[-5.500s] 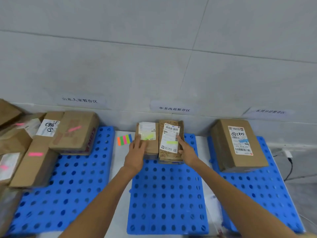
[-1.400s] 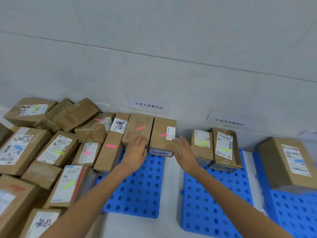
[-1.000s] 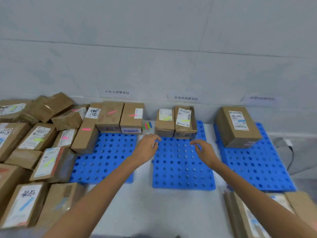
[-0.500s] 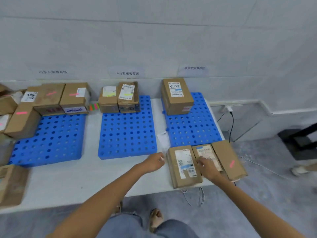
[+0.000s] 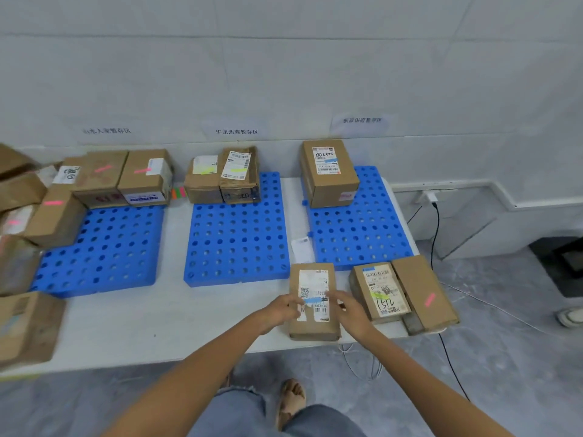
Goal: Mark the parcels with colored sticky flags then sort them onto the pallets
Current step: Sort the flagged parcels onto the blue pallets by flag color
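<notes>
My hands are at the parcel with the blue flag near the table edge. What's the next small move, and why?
Probably lift the parcel and carry it to the right pallet: its flag is blue, like the one on the box there, and the left hand and right hand flank it.

On the far wall (image 5: 284, 74), the middle sign (image 5: 236, 131) reads 华龙西苑暂存区. The right sign (image 5: 362, 120) seems to read 东原华府暂存区, and the left sign (image 5: 106, 131) is too blurred to read. The near right parcel (image 5: 380, 291) has 1512 handwritten on its label, with a printed 8 below.
</notes>
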Available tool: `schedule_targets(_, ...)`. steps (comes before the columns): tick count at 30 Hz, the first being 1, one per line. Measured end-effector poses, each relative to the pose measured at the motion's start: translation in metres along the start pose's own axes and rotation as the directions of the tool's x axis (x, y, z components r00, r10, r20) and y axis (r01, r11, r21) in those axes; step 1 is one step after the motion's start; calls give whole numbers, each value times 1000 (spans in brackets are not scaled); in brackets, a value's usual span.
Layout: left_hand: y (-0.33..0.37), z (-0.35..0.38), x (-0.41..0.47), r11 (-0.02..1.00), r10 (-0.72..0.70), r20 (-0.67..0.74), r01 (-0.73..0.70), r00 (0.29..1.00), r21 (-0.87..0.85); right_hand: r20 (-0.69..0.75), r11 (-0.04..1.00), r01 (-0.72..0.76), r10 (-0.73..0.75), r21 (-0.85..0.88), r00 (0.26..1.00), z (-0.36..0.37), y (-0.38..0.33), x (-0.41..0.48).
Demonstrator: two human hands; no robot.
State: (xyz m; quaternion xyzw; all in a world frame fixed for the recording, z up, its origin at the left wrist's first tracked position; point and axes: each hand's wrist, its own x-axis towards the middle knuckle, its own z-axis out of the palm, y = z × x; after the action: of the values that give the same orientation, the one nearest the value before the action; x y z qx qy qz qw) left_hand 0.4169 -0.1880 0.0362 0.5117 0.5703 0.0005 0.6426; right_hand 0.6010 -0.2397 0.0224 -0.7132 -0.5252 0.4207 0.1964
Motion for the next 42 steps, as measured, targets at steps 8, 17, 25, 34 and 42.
schedule_targets(8,9,-97,-41,963,191,-181,-219,965,-155,-108,964,185,-166,193,980,-1,-87,19)
schedule_targets(17,7,-219,-62,914,316,-326,-378,891,-146,-185,933,233,-186,274,965,74,-188,63)
schedule_targets(25,-3,-286,-53,914,368,-264,-399,892,-71,-249,940,191,-120,283,961,110,-235,88)
schedule_targets(34,81,-255,-34,798,600,-189,-597,777,78,-468,915,294,-140,276,873,26,-233,91)
schedule_targets(42,225,-140,10,660,746,-177,-749,642,60,-636,879,387,-133,279,760,-150,-169,92)
